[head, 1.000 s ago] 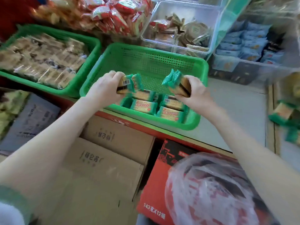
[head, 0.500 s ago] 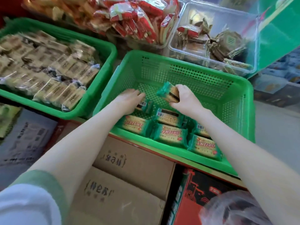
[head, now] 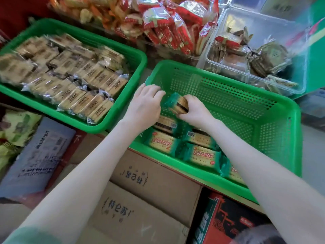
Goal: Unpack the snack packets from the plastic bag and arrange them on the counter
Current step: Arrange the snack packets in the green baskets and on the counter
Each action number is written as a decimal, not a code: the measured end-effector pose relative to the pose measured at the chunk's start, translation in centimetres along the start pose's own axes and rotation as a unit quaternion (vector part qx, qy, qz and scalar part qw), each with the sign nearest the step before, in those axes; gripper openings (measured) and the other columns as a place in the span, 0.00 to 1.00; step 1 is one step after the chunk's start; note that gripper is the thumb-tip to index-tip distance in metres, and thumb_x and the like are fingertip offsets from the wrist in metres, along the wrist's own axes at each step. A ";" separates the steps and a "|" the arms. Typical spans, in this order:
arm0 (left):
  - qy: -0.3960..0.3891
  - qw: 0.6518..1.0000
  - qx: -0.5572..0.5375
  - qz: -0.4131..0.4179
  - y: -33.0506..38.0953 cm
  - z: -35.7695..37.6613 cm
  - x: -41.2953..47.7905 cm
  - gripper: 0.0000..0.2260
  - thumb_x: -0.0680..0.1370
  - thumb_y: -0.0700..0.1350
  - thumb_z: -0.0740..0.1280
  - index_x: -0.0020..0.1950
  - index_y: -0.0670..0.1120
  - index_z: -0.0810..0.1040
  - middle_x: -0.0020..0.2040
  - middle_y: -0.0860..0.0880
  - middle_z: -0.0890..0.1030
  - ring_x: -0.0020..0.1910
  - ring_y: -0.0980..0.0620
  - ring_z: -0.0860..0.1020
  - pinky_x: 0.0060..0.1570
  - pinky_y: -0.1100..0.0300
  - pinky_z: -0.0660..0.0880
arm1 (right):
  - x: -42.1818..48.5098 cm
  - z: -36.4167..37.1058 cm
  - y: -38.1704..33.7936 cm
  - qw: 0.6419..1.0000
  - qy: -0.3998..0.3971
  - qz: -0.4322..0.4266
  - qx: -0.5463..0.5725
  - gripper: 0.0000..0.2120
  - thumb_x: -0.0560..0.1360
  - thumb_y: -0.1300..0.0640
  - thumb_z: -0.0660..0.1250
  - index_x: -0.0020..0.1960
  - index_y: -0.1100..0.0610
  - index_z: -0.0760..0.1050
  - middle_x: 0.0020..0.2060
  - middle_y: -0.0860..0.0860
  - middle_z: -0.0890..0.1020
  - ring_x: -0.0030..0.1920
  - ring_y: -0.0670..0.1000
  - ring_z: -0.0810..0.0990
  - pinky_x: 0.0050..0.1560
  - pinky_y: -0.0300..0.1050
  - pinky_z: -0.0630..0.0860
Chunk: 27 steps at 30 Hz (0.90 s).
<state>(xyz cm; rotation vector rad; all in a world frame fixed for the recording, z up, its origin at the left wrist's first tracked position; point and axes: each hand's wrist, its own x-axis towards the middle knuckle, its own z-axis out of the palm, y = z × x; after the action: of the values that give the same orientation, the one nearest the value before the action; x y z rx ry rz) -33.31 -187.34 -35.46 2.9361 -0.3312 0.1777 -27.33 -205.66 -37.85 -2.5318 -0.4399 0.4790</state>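
A green perforated basket (head: 232, 95) stands on the counter with several green cracker packets (head: 202, 155) laid in rows along its near side. My right hand (head: 195, 111) grips one more green packet (head: 174, 103) on its edge just above those rows. My left hand (head: 144, 106) lies beside it in the basket's near-left corner. Its fingers are fairly straight and touch that packet's left end, and whatever is under the palm is hidden. A blurred bit of the clear plastic bag (head: 260, 235) shows at the bottom right.
A second green basket (head: 135, 57) at the left is packed with clear-wrapped biscuit packs. Red snack packets (head: 167, 29) are piled behind, and a clear bin (head: 219, 32) of brown packets is at the back right. Cardboard boxes (head: 140, 191) and a red-black carton (head: 228, 224) stand below the counter.
Both hands came down into the basket with their packets. My left hand has set its packet down and let go, and my right hand has brought its packet lower and leftward.
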 end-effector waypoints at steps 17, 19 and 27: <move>0.082 0.995 -0.053 -0.032 5.7 1.0 -2.7 0.15 0.75 0.36 0.66 0.62 0.36 0.76 0.63 0.34 0.75 0.65 0.34 0.71 0.67 0.37 0.62 | -9.9 -0.8 -0.4 0.982 0.105 -0.127 -0.093 0.29 0.76 0.57 0.66 0.74 0.58 0.62 0.70 0.54 0.68 0.71 0.53 0.61 0.69 0.47 0.51; 0.102 0.991 -0.092 0.002 10.3 1.0 -2.7 0.15 0.75 0.36 0.66 0.61 0.35 0.76 0.61 0.34 0.76 0.62 0.34 0.74 0.64 0.37 0.67 | -13.3 -2.3 2.2 0.979 0.150 -0.111 -0.087 0.27 0.74 0.59 0.66 0.71 0.59 0.67 0.66 0.54 0.72 0.68 0.52 0.64 0.66 0.45 0.53; 0.065 0.966 -0.204 0.146 31.2 1.6 -3.1 0.19 0.72 0.44 0.58 0.57 0.37 0.79 0.55 0.37 0.79 0.52 0.38 0.79 0.51 0.49 0.76 | -28.0 -9.3 14.8 0.969 0.227 0.047 -0.081 0.25 0.73 0.50 0.58 0.65 0.60 0.73 0.59 0.55 0.78 0.59 0.56 0.72 0.61 0.45 0.61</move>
<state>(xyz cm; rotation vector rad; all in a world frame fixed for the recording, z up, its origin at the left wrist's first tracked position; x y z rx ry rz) -43.35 -216.87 -32.32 2.4454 -0.6886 0.2994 -45.08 -232.75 -31.52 -2.7181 -0.1916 -0.1154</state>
